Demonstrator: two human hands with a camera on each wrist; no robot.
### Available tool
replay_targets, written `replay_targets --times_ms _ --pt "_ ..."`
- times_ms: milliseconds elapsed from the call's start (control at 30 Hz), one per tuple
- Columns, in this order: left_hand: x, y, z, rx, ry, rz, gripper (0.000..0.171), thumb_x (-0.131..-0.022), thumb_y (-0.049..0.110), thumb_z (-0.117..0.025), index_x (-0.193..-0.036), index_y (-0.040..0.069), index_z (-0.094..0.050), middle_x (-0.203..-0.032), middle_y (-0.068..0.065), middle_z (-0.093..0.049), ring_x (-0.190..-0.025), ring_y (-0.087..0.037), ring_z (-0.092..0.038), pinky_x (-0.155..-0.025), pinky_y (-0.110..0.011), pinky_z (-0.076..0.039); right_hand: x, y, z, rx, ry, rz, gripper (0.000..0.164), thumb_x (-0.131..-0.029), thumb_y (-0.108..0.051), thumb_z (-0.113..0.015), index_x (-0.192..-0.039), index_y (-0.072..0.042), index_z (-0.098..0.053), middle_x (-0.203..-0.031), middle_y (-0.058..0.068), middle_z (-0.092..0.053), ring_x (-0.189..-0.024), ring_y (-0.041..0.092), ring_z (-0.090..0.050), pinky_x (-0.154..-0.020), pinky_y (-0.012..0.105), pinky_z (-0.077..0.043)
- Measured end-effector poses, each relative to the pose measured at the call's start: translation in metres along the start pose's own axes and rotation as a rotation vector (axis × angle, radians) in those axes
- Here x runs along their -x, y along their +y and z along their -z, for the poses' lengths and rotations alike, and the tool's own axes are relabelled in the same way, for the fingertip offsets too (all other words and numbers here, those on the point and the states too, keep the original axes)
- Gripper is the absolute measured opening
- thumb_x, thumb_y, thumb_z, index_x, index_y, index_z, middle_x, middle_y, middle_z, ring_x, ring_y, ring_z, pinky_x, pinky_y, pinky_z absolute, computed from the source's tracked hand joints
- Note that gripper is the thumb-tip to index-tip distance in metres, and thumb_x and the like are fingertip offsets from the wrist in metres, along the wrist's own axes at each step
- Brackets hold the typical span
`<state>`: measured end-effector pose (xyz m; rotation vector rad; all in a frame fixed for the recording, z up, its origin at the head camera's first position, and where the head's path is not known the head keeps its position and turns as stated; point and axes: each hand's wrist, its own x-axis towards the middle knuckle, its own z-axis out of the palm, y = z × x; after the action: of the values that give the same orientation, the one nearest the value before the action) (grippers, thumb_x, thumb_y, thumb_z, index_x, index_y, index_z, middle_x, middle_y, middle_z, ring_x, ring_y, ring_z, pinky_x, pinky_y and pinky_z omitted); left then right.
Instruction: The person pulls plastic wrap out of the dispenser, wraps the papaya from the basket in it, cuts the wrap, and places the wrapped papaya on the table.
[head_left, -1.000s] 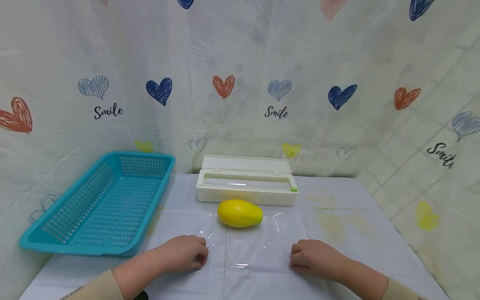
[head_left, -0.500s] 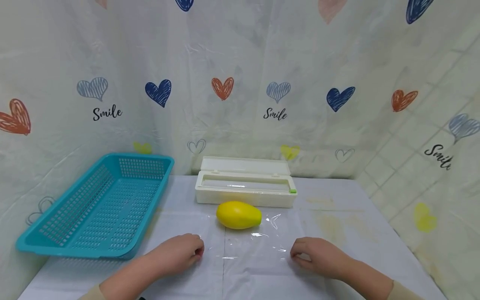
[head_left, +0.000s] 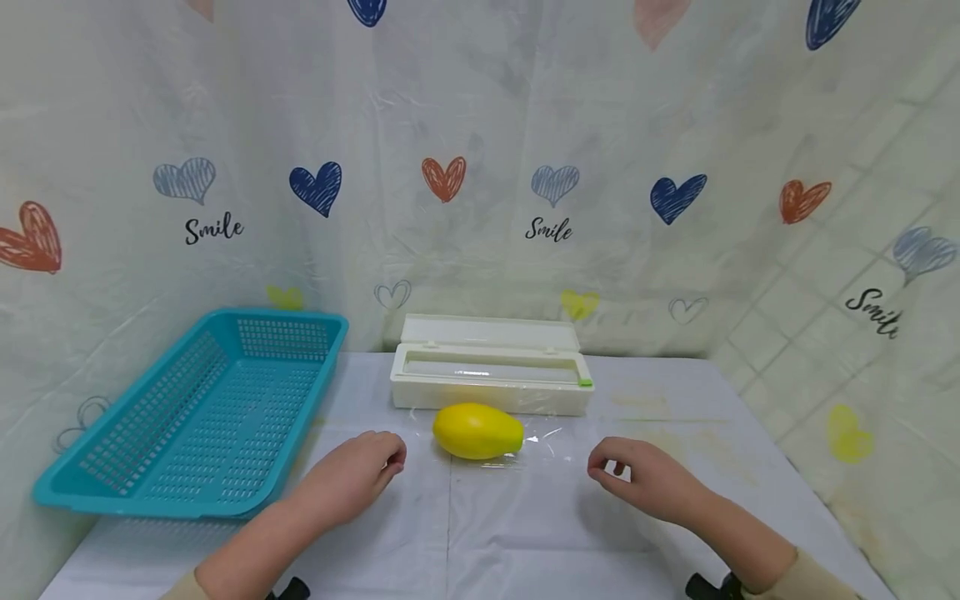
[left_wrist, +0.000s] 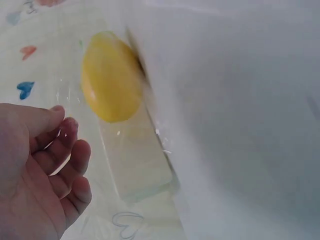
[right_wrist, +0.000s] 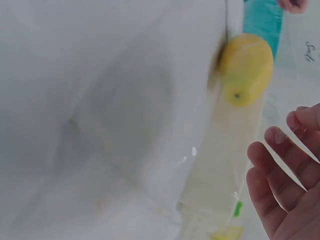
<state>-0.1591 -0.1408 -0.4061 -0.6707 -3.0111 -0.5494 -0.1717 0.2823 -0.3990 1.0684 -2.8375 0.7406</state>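
A sheet of clear plastic wrap (head_left: 551, 442) stretches from the white dispenser box (head_left: 491, 396) toward me. On it lies a yellow, papaya-like fruit (head_left: 477, 432) with a greenish tip, close in front of the box. My left hand (head_left: 356, 475) pinches one near corner of the wrap between thumb and index finger, raised above the table to the left of the fruit. To the right, my right hand (head_left: 652, 479) pinches the other corner at a similar height. Both wrist views show the fruit through the film, with the other fingers (left_wrist: 75, 185) of the left hand loosely bent.
A blue perforated basket (head_left: 202, 417) stands on the left of the white-covered table (head_left: 517, 550). The box's lid (head_left: 491, 333) is raised at the back, and a small green slider (head_left: 585, 382) sits at its right end. A heart-patterned curtain (head_left: 480, 100) hangs behind.
Both hands have risen off the table and moved slightly forward, lifting the near edge of the plastic wrap. The fruit, the box and the basket have stayed in place.
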Motion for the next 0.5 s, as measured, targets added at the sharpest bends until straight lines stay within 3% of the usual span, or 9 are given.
replay_targets --times_ms 267,500 --pt "-0.021 0.000 0.005 0.067 0.083 0.067 0.008 -0.096 0.017 -0.067 -0.090 0.019 -0.061 -0.076 0.012 -0.051 -0.074 -0.010 -0.048 -0.067 -0.024 -0.047 -0.020 0.011 0.009 -0.038 0.065 -0.109 0.006 -0.097 -0.020 -0.066 -0.098 -0.025 -0.068 -0.093 -0.013 -0.065 -0.081 0.003 -0.057 -0.071 0.027 -0.053" --pt "-0.039 -0.006 0.005 0.041 0.156 0.065 0.006 -0.096 0.014 -0.066 -0.092 0.016 -0.062 -0.080 0.009 -0.054 -0.077 -0.014 -0.049 -0.071 -0.026 -0.048 -0.038 0.019 0.013 -0.055 0.093 -0.168 0.004 -0.096 -0.019 -0.066 -0.096 -0.021 -0.070 -0.091 -0.011 -0.065 -0.086 0.008 -0.059 -0.073 0.028 -0.052"
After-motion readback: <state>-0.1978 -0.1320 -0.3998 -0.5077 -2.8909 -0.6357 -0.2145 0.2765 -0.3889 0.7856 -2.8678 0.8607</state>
